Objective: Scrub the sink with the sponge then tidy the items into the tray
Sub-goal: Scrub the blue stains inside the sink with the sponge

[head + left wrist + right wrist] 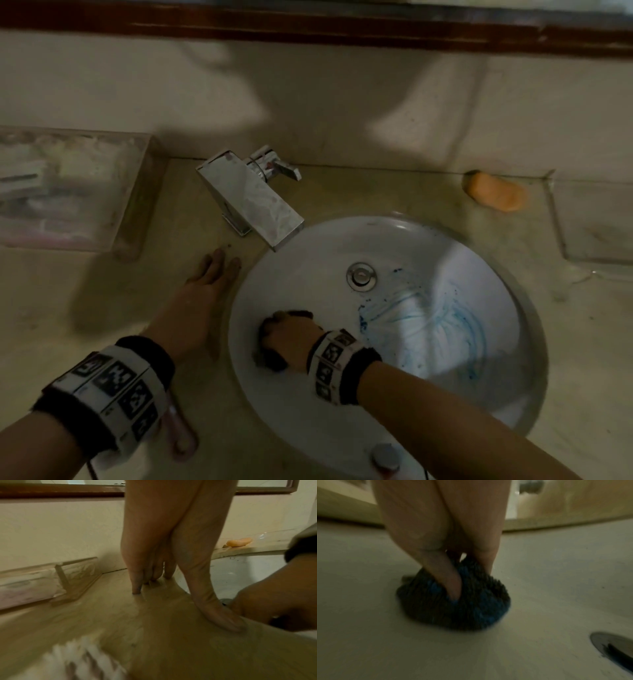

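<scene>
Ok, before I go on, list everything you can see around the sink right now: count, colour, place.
sink: one, white round basin with blue streaks on its right side, set in the counter
drain: one, silver, middle of the basin
sponge: one, dark with blue, on the basin's left wall
tap: one, chrome, behind the basin's left edge
tray: one, clear, far left on the counter, blurred items inside
soap: one, orange, counter behind the basin on the right
clear container: one, far right on the counter
counter: one, beige
left hand: flat on the counter beside the basin
right hand: in the basin, grip around the sponge
</scene>
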Demonstrator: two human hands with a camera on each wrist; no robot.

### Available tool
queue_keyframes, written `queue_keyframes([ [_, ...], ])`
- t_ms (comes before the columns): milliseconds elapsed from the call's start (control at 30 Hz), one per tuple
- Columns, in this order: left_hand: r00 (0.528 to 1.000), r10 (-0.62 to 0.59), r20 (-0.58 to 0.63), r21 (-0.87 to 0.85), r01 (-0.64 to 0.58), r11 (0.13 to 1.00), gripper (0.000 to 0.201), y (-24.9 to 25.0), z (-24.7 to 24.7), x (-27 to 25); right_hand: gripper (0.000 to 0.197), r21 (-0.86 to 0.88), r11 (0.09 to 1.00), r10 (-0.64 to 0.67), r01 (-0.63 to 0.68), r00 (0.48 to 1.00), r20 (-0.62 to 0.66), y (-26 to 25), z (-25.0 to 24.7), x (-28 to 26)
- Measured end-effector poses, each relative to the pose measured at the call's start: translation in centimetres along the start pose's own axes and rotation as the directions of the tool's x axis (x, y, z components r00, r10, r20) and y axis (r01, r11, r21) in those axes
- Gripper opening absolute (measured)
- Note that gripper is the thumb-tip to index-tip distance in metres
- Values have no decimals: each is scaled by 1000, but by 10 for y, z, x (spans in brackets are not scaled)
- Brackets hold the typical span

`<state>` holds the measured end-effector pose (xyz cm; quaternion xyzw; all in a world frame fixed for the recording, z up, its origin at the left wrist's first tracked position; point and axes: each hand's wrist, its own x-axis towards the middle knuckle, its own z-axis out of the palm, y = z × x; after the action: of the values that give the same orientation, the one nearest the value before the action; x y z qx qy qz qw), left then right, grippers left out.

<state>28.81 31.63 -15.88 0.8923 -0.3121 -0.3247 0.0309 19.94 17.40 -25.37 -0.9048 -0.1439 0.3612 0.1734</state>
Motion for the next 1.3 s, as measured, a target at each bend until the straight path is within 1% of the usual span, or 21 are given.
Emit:
queue_keyframes([
  [67,1000,-13,24,41,12,999,137,2,-1,-2,37,-102,995,2,9,993,116,-4,10,-15],
  [133,999,-43,18,47,42,998,130,4,-2,-3,44,-163,986,-6,43,975,223,-2,21,-31],
  [200,998,-54,12,82,53,995,127,6,-2,-4,42,-136,990,-8,45,966,257,5,27,-47],
  [267,996,-78,45,130,72,989,134,10,-5,-4,37,-29,1000,10,-2,967,254,11,23,-65],
  [333,992,-112,62,145,102,984,134,15,-8,-6,32,139,987,51,-76,984,173,17,9,-85],
  [400,990,-126,60,148,116,982,132,19,-10,-8,31,305,939,157,-157,987,24,24,-7,-109],
  [433,992,-114,55,159,104,982,126,21,-10,-11,30,359,915,220,-184,973,-63,30,-14,-122],
  [500,999,-49,20,163,45,986,102,30,-10,-18,30,448,866,341,-224,918,-201,42,-28,-149],
  [567,997,64,-30,50,-63,997,82,47,-14,-25,27,541,811,425,-223,860,-282,52,-44,-175],
  [600,991,123,-50,-41,-125,991,79,59,-16,-28,27,580,785,455,-217,837,-303,56,-52,-187],
  [667,966,238,-104,-198,-255,946,76,86,-22,-32,28,639,747,472,-183,823,-316,61,-64,-205],
  [733,932,329,-151,-255,-358,898,68,114,-26,-33,27,656,742,452,-133,823,-344,58,-74,-217],
  [767,922,354,-159,-284,-386,878,64,127,-27,-33,26,646,754,442,-115,817,-370,55,-78,-220],
  [867,913,367,-177,-377,-407,832,48,154,-25,-32,25,665,746,445,-50,780,-440,45,-83,-225],
  [967,930,321,-180,-362,-366,857,33,165,-20,-27,27,700,714,489,-18,729,-479,43,-80,-226],
  [1033,934,312,-172,-331,-353,875,28,170,-14,-23,26,735,678,520,-11,713,-470,44,-75,-226],
  [1067,934,313,-169,-320,-353,879,25,171,-12,-20,25,747,665,523,-4,716,-462,45,-73,-227],
  [1133,933,317,-172,-291,-355,888,20,172,-7,-12,24,729,685,505,-20,734,-454,52,-70,-232],
  [1167,931,316,-181,-274,-356,894,18,171,-6,-7,26,687,723,500,-73,742,-447,61,-68,-238],
  [1233,941,271,-204,-266,-320,909,7,166,-4,7,42,487,824,503,-288,768,-397,86,-66,-256],
  [1300,956,158,-246,-298,-230,927,21,163,-5,25,63,240,856,515,-458,800,-309,117,-62,-277],
])
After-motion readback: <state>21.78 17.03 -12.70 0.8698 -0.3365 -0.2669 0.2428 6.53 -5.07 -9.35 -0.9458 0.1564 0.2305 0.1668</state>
